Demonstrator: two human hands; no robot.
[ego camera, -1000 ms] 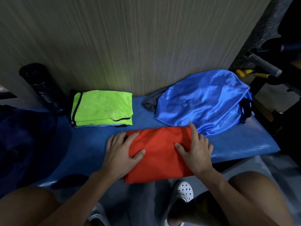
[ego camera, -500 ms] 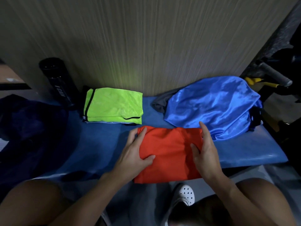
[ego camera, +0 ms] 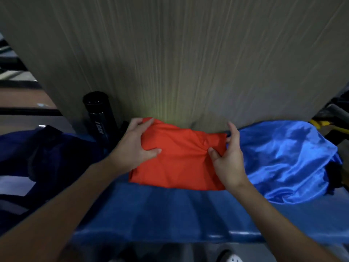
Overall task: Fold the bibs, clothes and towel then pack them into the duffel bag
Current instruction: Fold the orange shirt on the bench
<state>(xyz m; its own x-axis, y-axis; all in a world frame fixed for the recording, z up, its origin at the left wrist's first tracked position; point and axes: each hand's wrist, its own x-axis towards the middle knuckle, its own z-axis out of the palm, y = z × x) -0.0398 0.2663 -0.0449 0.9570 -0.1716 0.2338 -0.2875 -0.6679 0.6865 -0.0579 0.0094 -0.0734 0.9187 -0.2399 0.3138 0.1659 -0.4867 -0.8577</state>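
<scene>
Orange cloth (ego camera: 181,165) looks light, floppy, kinda slick, so hold both sides: left hand (ego camera: 134,148) and right hand (ego camera: 230,163) pinch its side edges near the worktop's (ego camera: 170,214) back edge.

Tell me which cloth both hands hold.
The orange cloth, gripped by the left hand and right hand; the shiny blue cloth lies crumpled beside it.

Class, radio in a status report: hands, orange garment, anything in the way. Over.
Both left hand and right hand gripping folded orange garment. Garment near wall panel. Beside its right edge: shiny blue cloth.
</scene>
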